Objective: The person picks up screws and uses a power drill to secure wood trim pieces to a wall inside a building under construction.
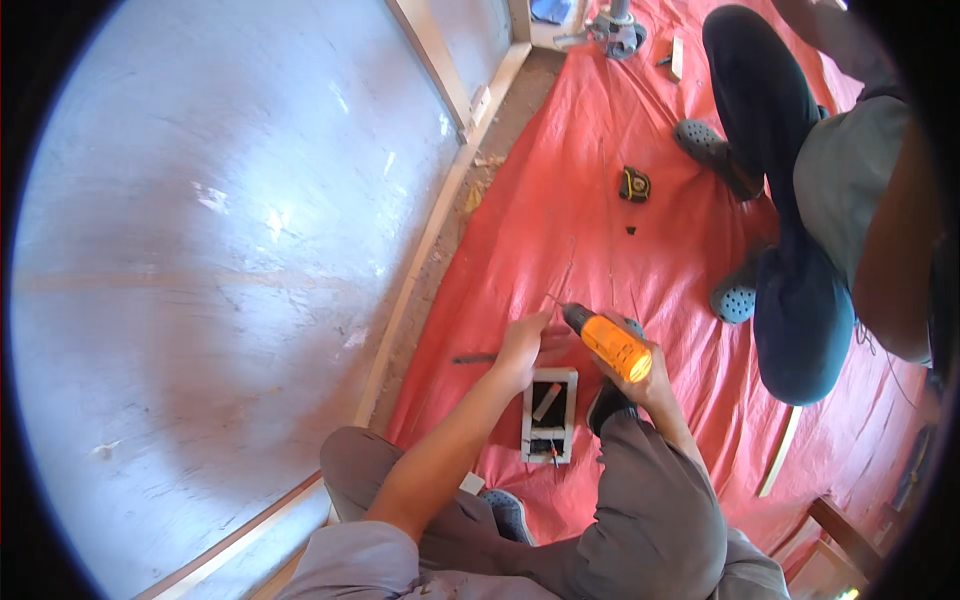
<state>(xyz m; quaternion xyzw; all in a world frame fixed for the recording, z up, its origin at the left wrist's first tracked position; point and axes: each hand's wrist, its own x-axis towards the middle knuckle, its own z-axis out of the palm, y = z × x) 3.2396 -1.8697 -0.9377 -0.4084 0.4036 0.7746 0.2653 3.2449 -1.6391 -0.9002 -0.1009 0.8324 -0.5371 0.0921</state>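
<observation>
My right hand (652,385) grips an orange and black cordless drill (612,345), which points up and to the left with a thin bit (556,299) at its tip. Beside the chuck is my left hand (525,348), its fingers stretched toward the bit and slightly apart; I make out nothing held in them. Below both hands a white rectangular box (570,400) with dark compartments rests on the red sheet. Inside it lies a small wooden piece (547,401). A dark thin bar (473,359) lies to the left of my left hand.
A large pale panel (230,250) in wooden framing fills the left. Red plastic sheeting (560,220) covers the floor, with a yellow-black tape measure (634,185) and a small black piece (631,230) on it. Another person in dark trousers (800,330) crouches at right, near a wood strip (780,452).
</observation>
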